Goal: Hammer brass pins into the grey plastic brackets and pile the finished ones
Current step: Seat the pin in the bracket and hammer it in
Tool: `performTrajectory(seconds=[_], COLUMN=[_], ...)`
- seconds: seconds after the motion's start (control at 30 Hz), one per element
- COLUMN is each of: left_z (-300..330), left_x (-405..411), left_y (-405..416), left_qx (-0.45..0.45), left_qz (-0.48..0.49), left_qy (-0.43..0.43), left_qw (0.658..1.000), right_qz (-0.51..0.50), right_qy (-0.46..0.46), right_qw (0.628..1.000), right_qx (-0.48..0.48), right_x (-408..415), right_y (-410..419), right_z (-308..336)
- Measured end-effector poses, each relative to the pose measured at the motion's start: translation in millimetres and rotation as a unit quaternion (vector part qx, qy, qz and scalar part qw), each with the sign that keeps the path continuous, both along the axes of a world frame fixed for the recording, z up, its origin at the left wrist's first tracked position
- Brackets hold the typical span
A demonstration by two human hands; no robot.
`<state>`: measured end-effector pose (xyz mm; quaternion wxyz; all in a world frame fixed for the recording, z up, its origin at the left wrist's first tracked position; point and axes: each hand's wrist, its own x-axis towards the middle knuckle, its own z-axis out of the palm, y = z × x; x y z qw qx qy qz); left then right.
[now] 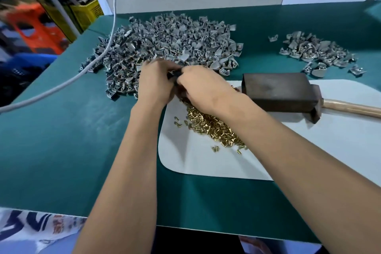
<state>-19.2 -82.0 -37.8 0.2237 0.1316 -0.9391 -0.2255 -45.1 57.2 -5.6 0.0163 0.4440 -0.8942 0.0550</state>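
- Brackets point(169, 43) in grey plastic lie heaped at the far middle of my green table point(61, 140); a smaller pile point(317, 51) sits well apart, far right.
- My left hand point(156, 80) and right hand point(204, 88) meet, fingers curled around a small dark piece point(174, 74) between them.
- Brass pins point(214, 128) are scattered on the white mat point(206, 163) under my right wrist.
- Just beside them, the hammer point(280, 95) rests on the mat.

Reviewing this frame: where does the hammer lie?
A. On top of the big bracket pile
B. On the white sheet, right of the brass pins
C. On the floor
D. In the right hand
B: the hammer rests unheld on the white sheet, right of the brass pins; both hands meet at the big bracket pile.
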Motion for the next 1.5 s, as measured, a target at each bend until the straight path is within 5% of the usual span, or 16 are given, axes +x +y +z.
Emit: performTrajectory(seconds=[0.3,0.43,0.8,1.2,1.4,1.5], left_z=[-13,-17,-16,-15,-14,-7], left_x=[-5,-7,-12,-8,-7,-8], left_y=[0,4,5,3,4,5], left_qx=[0.023,0.040,0.013,0.052,0.058,0.134], left_qz=[0.011,0.014,-0.012,0.038,0.064,0.080], left_qy=[0.013,0.042,0.023,0.028,0.082,0.118], left_qw=[1.000,0.998,1.000,0.998,0.993,0.981], right_qz=[-0.033,-0.097,-0.071,0.018,0.004,-0.006], right_qy=[-0.093,-0.046,-0.076,-0.098,-0.122,-0.158], right_qw=[0.995,0.992,0.994,0.986,0.992,0.986], right_qx=[-0.011,-0.073,-0.043,0.132,0.038,-0.055], right_x=[-18,-35,-34,-18,-21,-22], right_y=[20,22,4,10,21,37], right_z=[14,10,3,23,20,26])
